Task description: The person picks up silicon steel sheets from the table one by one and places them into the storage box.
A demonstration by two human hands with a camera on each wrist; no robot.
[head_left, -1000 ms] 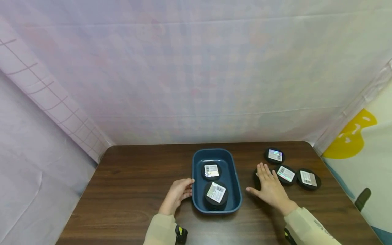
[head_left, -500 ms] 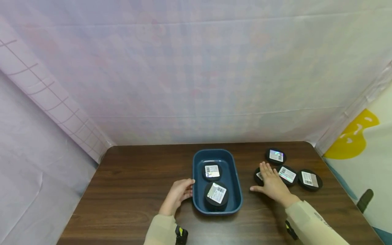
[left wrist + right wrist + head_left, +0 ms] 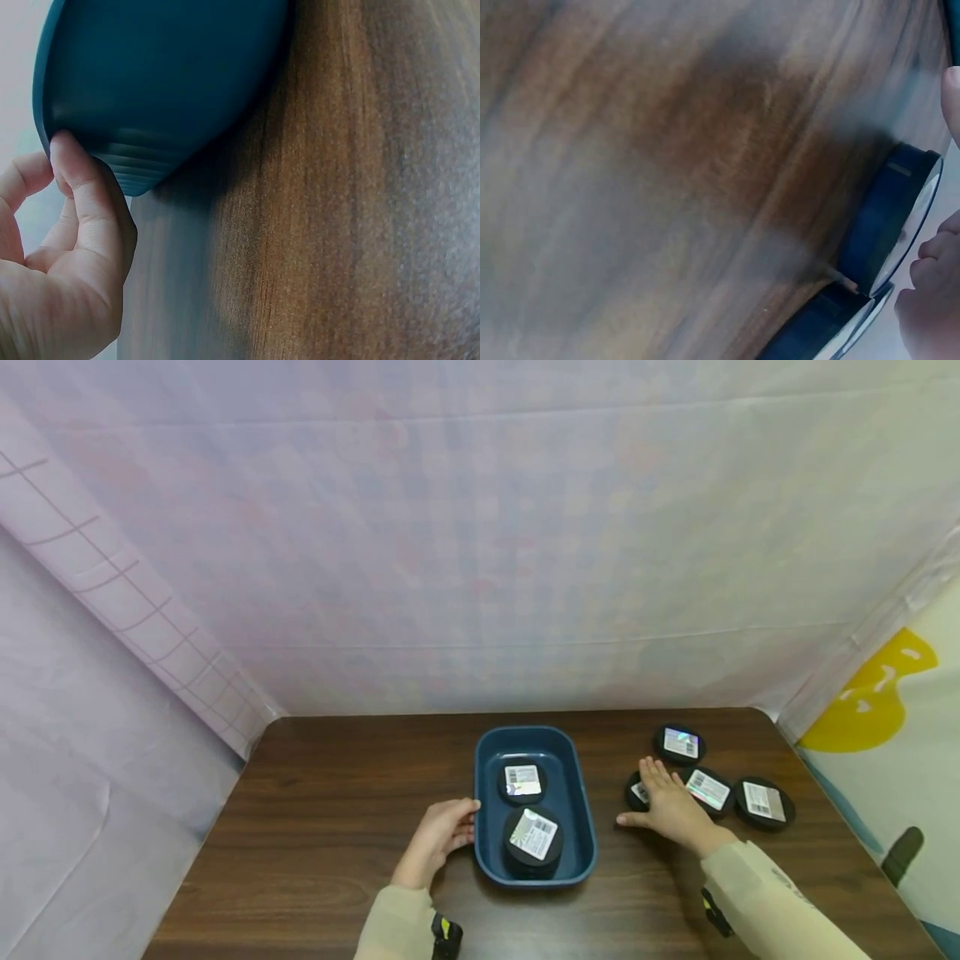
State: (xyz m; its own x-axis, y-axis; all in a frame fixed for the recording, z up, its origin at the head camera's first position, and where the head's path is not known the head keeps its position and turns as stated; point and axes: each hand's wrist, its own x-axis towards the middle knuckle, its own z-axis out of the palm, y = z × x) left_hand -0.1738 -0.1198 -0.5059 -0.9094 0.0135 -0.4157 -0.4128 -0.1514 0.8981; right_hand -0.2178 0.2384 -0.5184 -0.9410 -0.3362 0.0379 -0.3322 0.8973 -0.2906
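My left hand (image 3: 442, 831) pinches the left rim of a blue tray (image 3: 583, 827) between thumb and fingertips; the left wrist view has the tray's side wall (image 3: 172, 67) close up. Inside the tray lie a flat round black container (image 3: 522, 780) with a white barcode label and, nearer the front, a taller black one or stack (image 3: 532, 837). Over on the right, my right hand (image 3: 675, 810) spreads straight fingers above the leftmost round black container (image 3: 634, 795), partly covering it. In the right wrist view that container (image 3: 881, 221) stands beside my fingers; whether they touch it I cannot tell.
Further labelled round black containers lie around the right hand: one behind (image 3: 680, 744), one beside it (image 3: 708, 791), one farther right (image 3: 765, 803). The brown wooden table (image 3: 330, 793) meets a pale cloth wall (image 3: 480, 568) at its back edge.
The right hand has shifted slightly right, uncovering more of the leftmost container and its label. The left hand stays at the tray's rim; the whole view has drifted slightly.
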